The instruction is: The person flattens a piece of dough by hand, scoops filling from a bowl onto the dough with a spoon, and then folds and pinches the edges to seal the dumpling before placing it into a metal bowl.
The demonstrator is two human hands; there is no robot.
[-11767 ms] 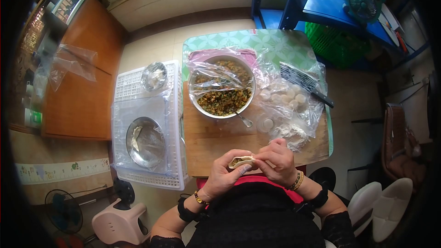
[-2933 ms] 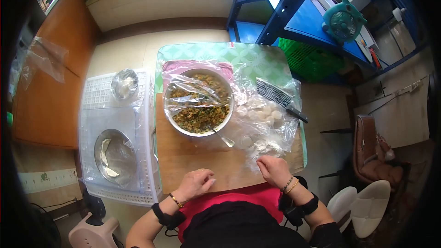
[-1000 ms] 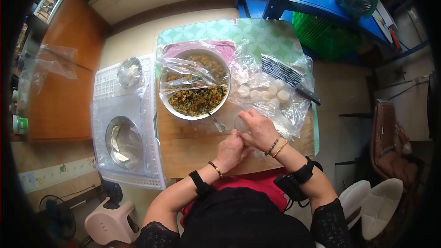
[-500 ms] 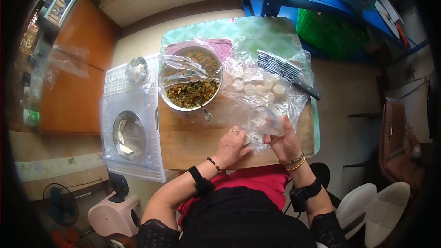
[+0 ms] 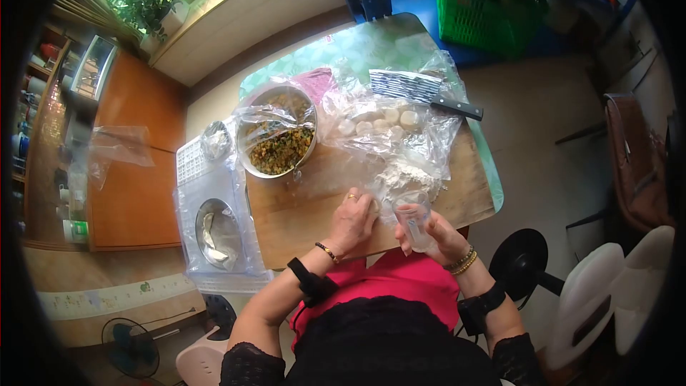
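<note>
My right hand (image 5: 444, 241) is closed around a clear plastic cup (image 5: 414, 223), which it holds at the near edge of the wooden board (image 5: 307, 207). My left hand (image 5: 351, 220) rests on the board with curled fingers. A pale piece of dough (image 5: 375, 206) shows at its fingertips, mostly hidden by them. Just beyond both hands lies a heap of white flour (image 5: 406, 174). Several round dough pieces (image 5: 386, 123) sit under clear plastic film farther back. A metal bowl of chopped filling (image 5: 280, 151), partly covered with film, stands to the left.
A knife with a black handle (image 5: 457, 107) and striped blade lies across the film. At the left, a white plastic rack (image 5: 189, 162) carries a film-covered tray holding white folded pieces (image 5: 209, 237). A pink cloth (image 5: 314, 84) lies behind the bowl. A green basket (image 5: 486, 23) stands beyond the table.
The cup has come back from above the flour toward the board's near edge, and the flour heap now shows. My left hand stays on the board. The camera view has turned.
</note>
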